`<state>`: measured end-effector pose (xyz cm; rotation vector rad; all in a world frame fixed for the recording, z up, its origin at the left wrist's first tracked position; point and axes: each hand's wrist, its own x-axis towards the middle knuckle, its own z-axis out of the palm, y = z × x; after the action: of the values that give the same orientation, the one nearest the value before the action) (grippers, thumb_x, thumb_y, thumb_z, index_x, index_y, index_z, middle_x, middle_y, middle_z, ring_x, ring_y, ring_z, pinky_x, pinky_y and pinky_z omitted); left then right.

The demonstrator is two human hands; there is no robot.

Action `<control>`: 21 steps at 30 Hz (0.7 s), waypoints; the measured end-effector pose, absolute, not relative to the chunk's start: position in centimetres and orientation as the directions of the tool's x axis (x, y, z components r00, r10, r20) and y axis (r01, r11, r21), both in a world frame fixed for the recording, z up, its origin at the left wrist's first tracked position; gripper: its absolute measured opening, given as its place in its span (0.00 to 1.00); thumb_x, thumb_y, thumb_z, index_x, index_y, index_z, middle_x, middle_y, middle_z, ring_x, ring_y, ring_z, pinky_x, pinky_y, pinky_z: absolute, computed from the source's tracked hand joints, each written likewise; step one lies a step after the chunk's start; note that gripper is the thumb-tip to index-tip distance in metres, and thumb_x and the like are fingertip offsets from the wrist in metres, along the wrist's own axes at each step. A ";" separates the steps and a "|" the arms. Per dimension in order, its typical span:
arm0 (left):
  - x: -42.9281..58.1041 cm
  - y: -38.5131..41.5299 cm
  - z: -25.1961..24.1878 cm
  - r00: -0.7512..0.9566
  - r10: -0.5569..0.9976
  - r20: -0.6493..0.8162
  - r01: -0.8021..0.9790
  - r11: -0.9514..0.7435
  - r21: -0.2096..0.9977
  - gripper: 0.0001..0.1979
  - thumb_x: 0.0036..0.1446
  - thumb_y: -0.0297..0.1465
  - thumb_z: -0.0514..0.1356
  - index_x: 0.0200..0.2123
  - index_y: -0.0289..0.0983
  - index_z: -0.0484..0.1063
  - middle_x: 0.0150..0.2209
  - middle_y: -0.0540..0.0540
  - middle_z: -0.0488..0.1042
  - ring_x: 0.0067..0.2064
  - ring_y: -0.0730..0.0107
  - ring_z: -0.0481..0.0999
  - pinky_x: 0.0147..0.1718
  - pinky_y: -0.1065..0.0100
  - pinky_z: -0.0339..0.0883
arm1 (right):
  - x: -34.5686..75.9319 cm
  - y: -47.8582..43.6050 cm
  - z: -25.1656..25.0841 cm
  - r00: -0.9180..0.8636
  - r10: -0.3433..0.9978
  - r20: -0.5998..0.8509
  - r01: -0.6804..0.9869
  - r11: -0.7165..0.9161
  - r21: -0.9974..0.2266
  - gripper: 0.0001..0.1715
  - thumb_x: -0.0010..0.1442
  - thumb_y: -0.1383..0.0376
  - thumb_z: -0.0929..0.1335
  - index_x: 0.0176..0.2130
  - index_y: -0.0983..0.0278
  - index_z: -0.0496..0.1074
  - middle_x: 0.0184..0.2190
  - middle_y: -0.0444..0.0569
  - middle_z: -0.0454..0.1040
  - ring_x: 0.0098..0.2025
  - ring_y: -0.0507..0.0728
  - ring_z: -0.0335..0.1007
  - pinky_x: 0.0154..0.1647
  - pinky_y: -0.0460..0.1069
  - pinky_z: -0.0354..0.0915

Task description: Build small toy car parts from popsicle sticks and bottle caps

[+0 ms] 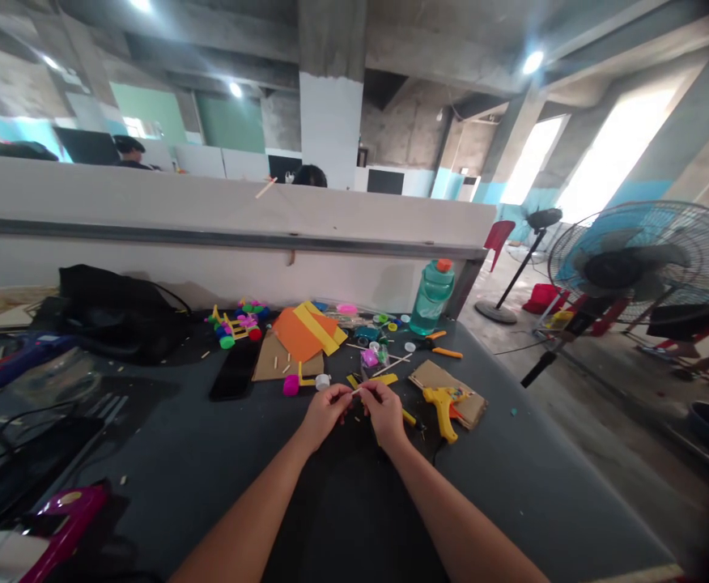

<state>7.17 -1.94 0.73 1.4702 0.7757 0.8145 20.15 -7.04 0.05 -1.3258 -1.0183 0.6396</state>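
My left hand (325, 414) and my right hand (384, 411) meet above the dark table, both with fingertips pinched. Between them is a small pale piece (356, 392), perhaps a short bit of stick; my fingers hide most of it. Just beyond the left hand lies a yellow frame (307, 381) with a pink cap (291, 385) and a white cap (322, 381) at its ends. Yellow strips (384, 379) and a thin wooden stick (398, 364) lie past the fingertips. A yellow glue gun (445, 411) rests on cardboard (427, 377) to the right.
Behind stand a green bottle (432, 298) and a low partition (221, 194). Orange-handled pliers (445, 351), orange paper (299, 334), a black phone (235, 371) and a colourful toy car (233, 327) lie around. A blue tool (23, 360) is left; a fan (621, 263) stands right.
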 end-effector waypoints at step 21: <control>6.7 -2.0 1.4 0.443 0.894 0.064 -0.087 -0.028 0.996 0.15 0.45 0.40 0.63 0.32 0.35 0.75 0.29 0.49 0.71 0.23 0.76 0.63 0.22 0.73 0.58 | 19.2 -7.7 1.1 0.349 0.871 0.345 0.406 0.191 -0.893 0.07 0.53 0.63 0.66 0.27 0.63 0.72 0.26 0.45 0.72 0.28 0.53 0.66 0.31 0.46 0.63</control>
<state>6.69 -1.99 1.41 1.3695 0.7865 0.9312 19.17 -7.73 1.14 -1.4168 -1.2530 0.4895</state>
